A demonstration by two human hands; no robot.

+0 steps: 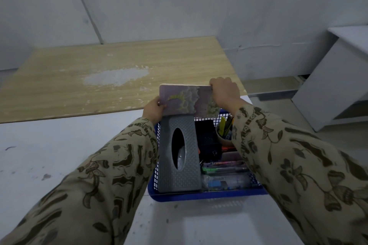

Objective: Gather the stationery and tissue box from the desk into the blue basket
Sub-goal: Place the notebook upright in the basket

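Clamped on the notebook [185,99] by its side edges with left grip [153,110] and right grip [225,93]. Probably light and stiff-covered; best held by those edges.

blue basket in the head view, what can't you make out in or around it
- Far end of the blue basket: hidden in the head view behind the notebook gripped by the left hand and right hand.
- Its right wall and the ends of the pens: covered by the right sleeve.
- Contents of the cup: half covered by that sleeve, too small to name.
- Opening of the tissue box: too dark to show tissues.
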